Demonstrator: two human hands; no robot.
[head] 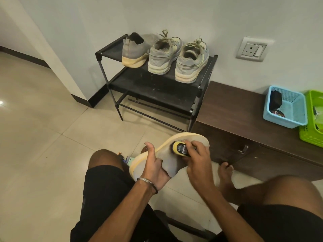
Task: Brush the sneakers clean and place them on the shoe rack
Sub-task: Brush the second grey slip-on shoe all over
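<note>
My left hand [154, 169] grips a grey sneaker [170, 160] with a cream sole, tilted on its side above my knees. A black brush with a yellow end [180, 147] presses against the sneaker's side, held in my right hand [196, 158]. On the top shelf of the black shoe rack [157, 86] by the wall stand a matching grey sneaker [133, 49] and a pair of laced grey sneakers [178, 56], heels toward me.
A dark wooden cabinet [244, 110] stands right of the rack, carrying a blue basket [284, 109] and a green basket [312, 117]. Small items [126, 158] lie on the tiled floor by my left knee. My bare foot [226, 173] rests near the cabinet.
</note>
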